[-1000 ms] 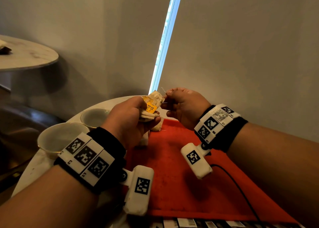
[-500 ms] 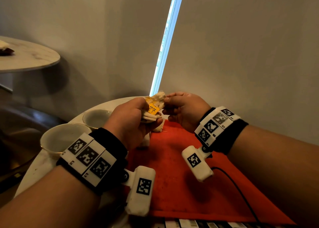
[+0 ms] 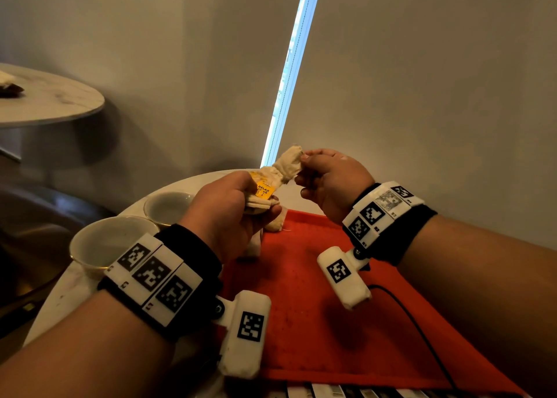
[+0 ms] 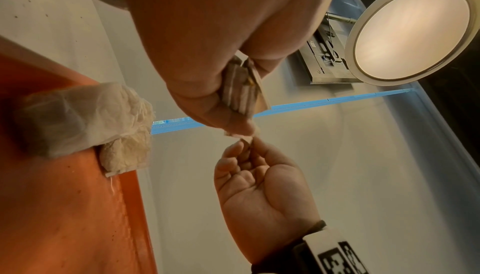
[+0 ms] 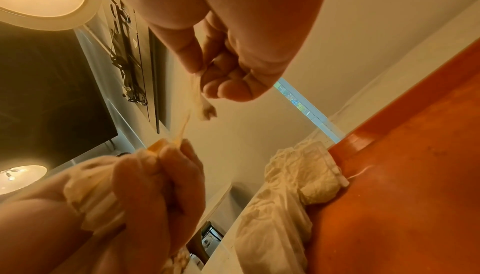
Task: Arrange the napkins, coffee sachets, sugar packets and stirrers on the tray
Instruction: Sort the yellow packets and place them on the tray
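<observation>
My left hand (image 3: 250, 201) grips a bundle of pale sachets (image 3: 259, 207) with a yellow "RELAX" tag (image 3: 264, 190), held above the far left corner of the red tray (image 3: 331, 322). My right hand (image 3: 303, 164) pinches the top end of one sachet (image 3: 289, 164) that sticks up and to the right out of the bundle. In the left wrist view the bundle (image 4: 242, 91) sits between thumb and fingers. The right wrist view shows the pinched sachet (image 5: 201, 103) stretched down toward the left hand (image 5: 161, 186). More sachets (image 3: 275, 224) lie at the tray's far left corner.
Two white cups (image 3: 108, 243) (image 3: 167, 206) stand on the round table left of the tray. A black cable (image 3: 422, 331) crosses the tray's right side. Striped packets (image 3: 316, 391) line the tray's near edge. A wall rises close behind the table.
My right hand closed in on the bundle, took one sachet by its top end and drew it up and to the right. The left hand stayed almost still.
</observation>
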The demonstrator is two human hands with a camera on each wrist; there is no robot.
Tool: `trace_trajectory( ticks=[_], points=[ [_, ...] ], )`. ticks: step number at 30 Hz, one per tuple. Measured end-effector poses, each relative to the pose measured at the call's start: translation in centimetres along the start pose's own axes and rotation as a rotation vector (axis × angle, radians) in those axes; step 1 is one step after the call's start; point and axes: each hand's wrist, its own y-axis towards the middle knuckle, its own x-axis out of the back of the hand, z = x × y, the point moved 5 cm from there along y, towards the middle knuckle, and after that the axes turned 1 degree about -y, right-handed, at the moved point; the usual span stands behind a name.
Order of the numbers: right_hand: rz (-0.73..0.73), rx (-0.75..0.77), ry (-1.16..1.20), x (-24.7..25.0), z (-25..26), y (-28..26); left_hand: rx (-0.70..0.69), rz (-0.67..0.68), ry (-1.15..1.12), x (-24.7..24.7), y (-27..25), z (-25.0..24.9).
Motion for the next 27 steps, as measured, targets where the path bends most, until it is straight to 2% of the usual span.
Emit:
trace_trajectory(
  ticks=[3, 7, 10, 14, 16, 20, 27],
  points=[
    [-0.045, -0.034, -0.097, 1.4, -0.6, 0.7, -0.044, -0.018, -0.045, 0.2, 0.2, -0.4],
    [-0.054, -0.170, -0.386, 2.8, -2.7, 1.7, -0.093, -0.011, -0.121, 0.4, 0.3, -1.0],
    [0.063, -0.283, -0.643, 2.3, -3.9, 1.7, -0.120, -0.015, -0.157, 0.4, 0.3, -1.3],
    [0.260, -0.435, -0.764, 0.6, -5.3, 0.8, -0.123, -0.013, -0.162, 0.3, 0.2, -1.4],
    [0.287, -0.437, -0.802, 0.0, -5.4, 0.9, -0.117, -0.010, -0.162, 0.3, 0.1, -1.3],
    [0.201, -0.373, -0.861, -0.5, -5.3, 1.7, -0.102, -0.004, -0.154, 0.3, 0.1, -1.2],
    [0.132, -0.324, -0.780, -0.9, -6.3, 3.3, -0.096, -0.005, -0.138, 0.4, 0.2, -1.2]
  ],
)
